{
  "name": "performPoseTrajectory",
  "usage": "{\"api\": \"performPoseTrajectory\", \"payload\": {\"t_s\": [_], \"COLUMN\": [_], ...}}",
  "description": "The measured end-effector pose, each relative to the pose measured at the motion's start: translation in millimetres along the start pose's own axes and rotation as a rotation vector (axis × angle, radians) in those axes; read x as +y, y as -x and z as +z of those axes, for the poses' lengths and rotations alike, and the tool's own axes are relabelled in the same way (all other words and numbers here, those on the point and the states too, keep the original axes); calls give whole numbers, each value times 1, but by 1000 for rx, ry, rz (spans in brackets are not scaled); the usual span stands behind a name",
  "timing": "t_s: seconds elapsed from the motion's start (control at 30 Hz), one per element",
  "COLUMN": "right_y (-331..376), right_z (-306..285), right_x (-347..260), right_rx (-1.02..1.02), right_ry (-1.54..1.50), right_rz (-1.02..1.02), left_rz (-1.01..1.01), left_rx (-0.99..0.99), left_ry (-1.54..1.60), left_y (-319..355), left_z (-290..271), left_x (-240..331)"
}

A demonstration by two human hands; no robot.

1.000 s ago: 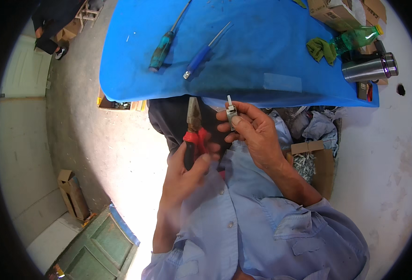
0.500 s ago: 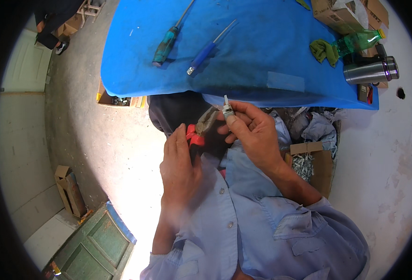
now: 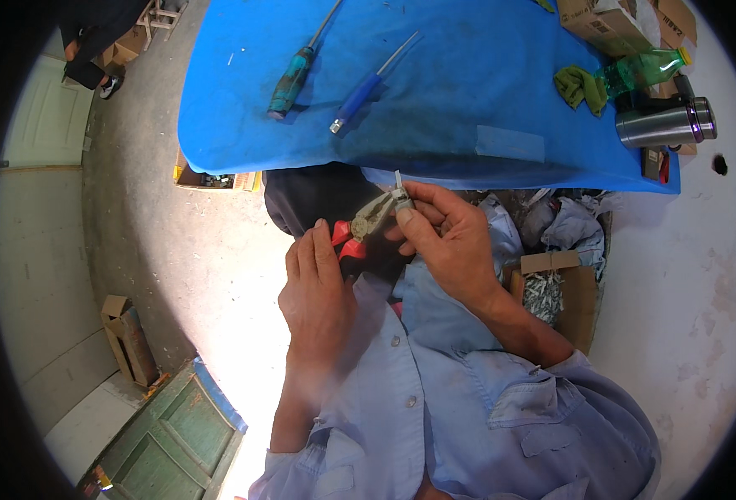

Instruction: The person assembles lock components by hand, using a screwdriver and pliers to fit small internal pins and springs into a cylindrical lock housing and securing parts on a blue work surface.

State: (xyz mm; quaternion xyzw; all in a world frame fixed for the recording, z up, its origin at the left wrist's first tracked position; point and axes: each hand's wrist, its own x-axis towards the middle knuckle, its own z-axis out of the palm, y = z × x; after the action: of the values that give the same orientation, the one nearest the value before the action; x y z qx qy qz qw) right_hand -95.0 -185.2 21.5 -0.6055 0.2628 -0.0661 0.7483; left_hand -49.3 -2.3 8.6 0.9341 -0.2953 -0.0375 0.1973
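Observation:
My left hand (image 3: 318,279) is closed round the red handles of a pair of pliers (image 3: 371,218); the palm hides most of the grips. The grey jaws point up and to the right, parted, with their tips at a small metal part (image 3: 401,197). My right hand (image 3: 451,242) pinches that part between thumb and forefinger. It is silvery, with a thin flat strip standing up from its top; its exact kind is too small to tell. Both hands are above my lap, just short of the blue-covered table (image 3: 435,92).
On the table lie a green-handled screwdriver (image 3: 291,83) and a blue-handled screwdriver (image 3: 356,103). A green bottle (image 3: 645,73), a steel flask (image 3: 664,125) and a green cloth (image 3: 580,88) lie at its right. A carton of metal pieces (image 3: 580,304) stands by my right forearm. A person (image 3: 93,50) sits far left.
The plier jaws have opened and swung up to the metal part, which now touches or nearly touches their tips. My right hand has shifted slightly left.

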Motion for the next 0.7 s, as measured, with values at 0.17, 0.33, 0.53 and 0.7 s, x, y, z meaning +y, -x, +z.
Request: {"api": "performPoseTrajectory", "payload": {"t_s": [0.17,0.33,0.53,0.7], "right_y": [1,2,1,2], "right_z": [-4,-7,-9,-8], "right_x": [4,-5,-4,1], "right_rx": [-4,-63,-82,-46], "right_ry": [51,68,76,68], "right_rz": [-28,19,8,-57], "left_rz": [51,100,248,171], "left_rx": [-54,-74,-53,-124], "left_ry": [-95,-146,-221,-51], "left_y": [2,-1,-8,-7], "left_z": [5,-2,-9,-6], "left_x": [-7,-8,-13,-16]}}
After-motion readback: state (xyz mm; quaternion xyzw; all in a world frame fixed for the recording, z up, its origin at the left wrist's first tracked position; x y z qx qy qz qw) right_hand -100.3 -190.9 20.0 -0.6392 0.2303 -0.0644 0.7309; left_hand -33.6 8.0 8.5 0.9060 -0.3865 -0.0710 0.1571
